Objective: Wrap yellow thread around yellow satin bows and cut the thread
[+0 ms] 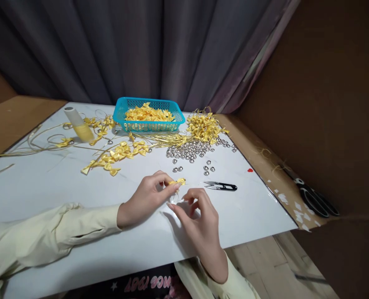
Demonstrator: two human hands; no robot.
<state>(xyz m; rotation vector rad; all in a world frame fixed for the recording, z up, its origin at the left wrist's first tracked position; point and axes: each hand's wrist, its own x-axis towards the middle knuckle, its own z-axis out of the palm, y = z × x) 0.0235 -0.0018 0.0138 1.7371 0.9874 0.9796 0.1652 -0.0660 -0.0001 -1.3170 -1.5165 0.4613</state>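
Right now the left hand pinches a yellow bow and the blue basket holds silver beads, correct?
Basket's wrong: the head view shows the blue basket holding yellow bows; the silver beads lie outside it. The left hand does pinch a yellow bow.

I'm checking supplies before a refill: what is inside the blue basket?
The blue basket holds a loose heap of yellow ribbon bows, with more yellow showing through its front mesh. The heap covers the floor, so anything buried deeper cannot be seen.
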